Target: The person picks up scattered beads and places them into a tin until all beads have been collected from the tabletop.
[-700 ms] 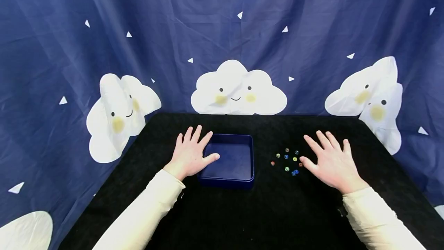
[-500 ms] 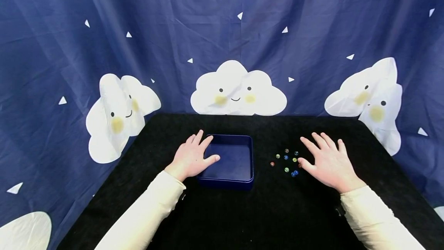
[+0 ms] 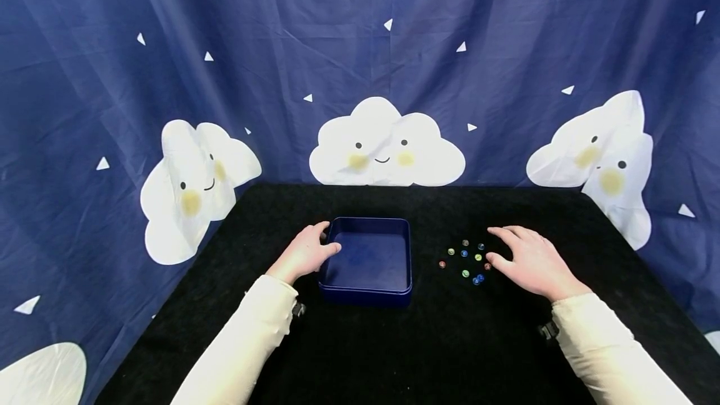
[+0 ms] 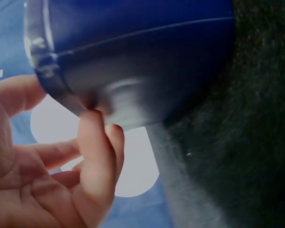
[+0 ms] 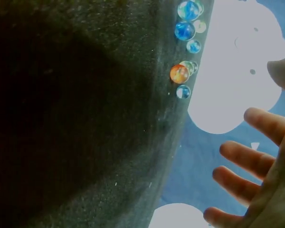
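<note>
A dark blue, open-topped square box (image 3: 365, 295) stands on the black tabletop. At its left wall, my left hand (image 3: 302, 254) has its thumb over the rim and its bent fingers (image 4: 92, 156) against the outer side, pinching the wall. Several small glass marbles lie scattered to the right of the box, among them a red marble (image 3: 442, 264), a green marble (image 3: 465, 274) and an orange marble (image 5: 179, 74). My right hand (image 3: 531, 261) hovers just right of the marbles, holding nothing. Its fingers are spread and slightly bent, with the thumb near the rightmost marbles.
The black cloth-covered table (image 3: 427, 355) reaches back to a blue curtain (image 3: 337, 30) printed with white clouds and triangles. The curtain also hangs along both sides. A small dark device (image 3: 548, 330) is strapped under the right wrist.
My left hand has gone from spread fingers over the box's left edge to bent fingers round its wall. My right hand has lowered, its fingers drawn closer together. The marbles stay put.
</note>
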{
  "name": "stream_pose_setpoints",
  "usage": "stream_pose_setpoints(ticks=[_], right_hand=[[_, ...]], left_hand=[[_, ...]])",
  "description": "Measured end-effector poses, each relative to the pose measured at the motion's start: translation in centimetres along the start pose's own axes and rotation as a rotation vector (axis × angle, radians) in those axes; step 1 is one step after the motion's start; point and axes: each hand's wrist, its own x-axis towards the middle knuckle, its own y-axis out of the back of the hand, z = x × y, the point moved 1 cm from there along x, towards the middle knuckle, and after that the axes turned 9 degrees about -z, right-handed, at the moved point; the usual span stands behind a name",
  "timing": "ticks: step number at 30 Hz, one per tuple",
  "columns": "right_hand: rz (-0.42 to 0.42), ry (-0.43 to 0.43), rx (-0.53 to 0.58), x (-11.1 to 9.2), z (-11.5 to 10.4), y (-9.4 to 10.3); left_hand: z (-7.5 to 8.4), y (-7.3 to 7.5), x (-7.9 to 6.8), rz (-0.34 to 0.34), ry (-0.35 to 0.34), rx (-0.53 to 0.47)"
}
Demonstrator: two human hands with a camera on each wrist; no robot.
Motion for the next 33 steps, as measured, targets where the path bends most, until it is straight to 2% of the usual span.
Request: stream_pose_setpoints(ticks=[3, 9, 13, 16, 23, 27, 33], right_hand=[[-0.030, -0.010, 0.028, 0.4, 0.2, -0.1], [-0.111, -0.028, 0.112, 1.5, 0.6, -0.4], [-0.200, -0.048, 0.181, 2.1, 0.8, -1.1], [-0.244, -0.067, 0.196, 2.6, 0.8, -1.6], [-0.221, -0.055, 0.132, 4.5, 1.4, -2.5], [-0.234, -0.057, 0.121, 5.2, 1.7, -3.1], [-0.254, -0.090, 0.116, 5.0, 2.4, -3.7]], left_hand=[[-1.0, -0.2, 0.4, -0.021, 0.018, -0.138], [-2.2, -1.1, 0.8, -0.033, 0.016, -0.322], [-2.8, -1.8, 1.1, -0.041, 0.021, -0.475], [-3.1, -2.3, 1.4, -0.046, 0.022, -0.559], [-4.5, -2.7, 1.8, -0.084, 0.023, -0.754], [-4.8, -2.5, 1.6, -0.089, 0.016, -0.802], [-4.6, -2.4, 1.3, -0.095, -0.005, -0.797]])
